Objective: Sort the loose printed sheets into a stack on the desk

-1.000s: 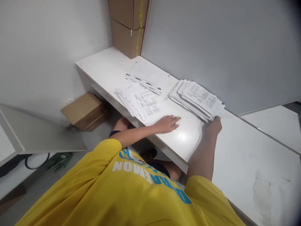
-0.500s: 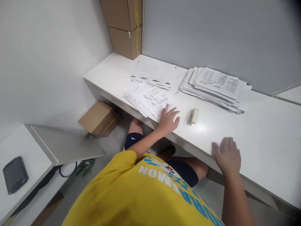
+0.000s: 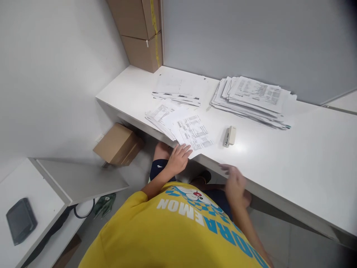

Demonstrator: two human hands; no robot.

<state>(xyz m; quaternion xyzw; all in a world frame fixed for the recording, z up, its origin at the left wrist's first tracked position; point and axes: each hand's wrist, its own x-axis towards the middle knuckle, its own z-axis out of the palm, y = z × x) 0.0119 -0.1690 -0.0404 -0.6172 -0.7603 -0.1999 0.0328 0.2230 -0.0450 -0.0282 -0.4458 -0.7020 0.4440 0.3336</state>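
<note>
My left hand [image 3: 179,159] is at the desk's front edge, its fingers together over the near corner of a printed sheet [image 3: 193,132] and its thumb hidden. That sheet lies askew on a loose fan of papers [image 3: 157,115], and its near corner reaches the desk edge. To the right, my right hand [image 3: 235,182] is just off the front edge, holding nothing that shows, its fingers stretched left and slightly blurred. A cream stapler [image 3: 230,136] lies on the desk beyond it, apart from both hands.
A thick stack of printed papers [image 3: 251,98] sits at the back of the white desk [image 3: 306,156]. Another pile of papers [image 3: 178,87] lies left of it. Cardboard boxes [image 3: 142,52] stand in the corner; another box [image 3: 115,143] is below. A dark handheld device [image 3: 21,221] rests at far left.
The top printed sheet has slid toward the front edge and right, uncovering print beneath. My left hand has drawn back to the edge. My right hand has left the desktop and moved left.
</note>
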